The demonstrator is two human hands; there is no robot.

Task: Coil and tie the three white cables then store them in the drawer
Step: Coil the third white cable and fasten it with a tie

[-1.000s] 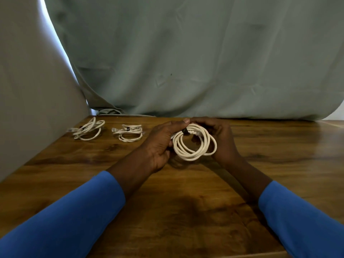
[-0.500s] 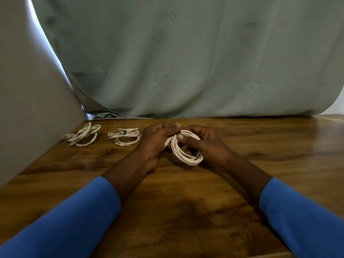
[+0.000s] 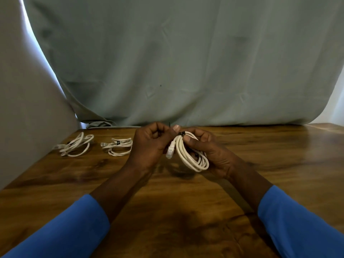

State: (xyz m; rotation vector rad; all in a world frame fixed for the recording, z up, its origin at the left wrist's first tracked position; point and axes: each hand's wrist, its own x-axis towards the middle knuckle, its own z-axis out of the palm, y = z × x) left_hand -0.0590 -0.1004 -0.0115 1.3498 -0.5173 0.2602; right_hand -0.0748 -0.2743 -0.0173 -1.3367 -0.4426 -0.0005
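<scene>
A coiled white cable [image 3: 191, 157] hangs just above the wooden table [image 3: 167, 211] between both hands. My right hand [image 3: 210, 151] grips the coil near its top, thumb pressed beside a black tie [image 3: 181, 134] wrapped round the loops. My left hand [image 3: 150, 144] has its fingers curled and pinches the thin black tail of that tie, which sticks up above the knuckles. A white plug end dangles beside the left palm. Two other coiled white cables lie on the table at the far left: one [image 3: 74, 146] nearest the wall, one [image 3: 119, 147] with a dark band.
A grey-green cloth [image 3: 186, 62] hangs behind the table and bunches on its far edge. A pale wall or panel [image 3: 28, 108] closes off the left side. No drawer is in view.
Both hands have lifted the coil off the table and turned it upright. The left hand now pinches the black tie's tail at the top of the loops.
</scene>
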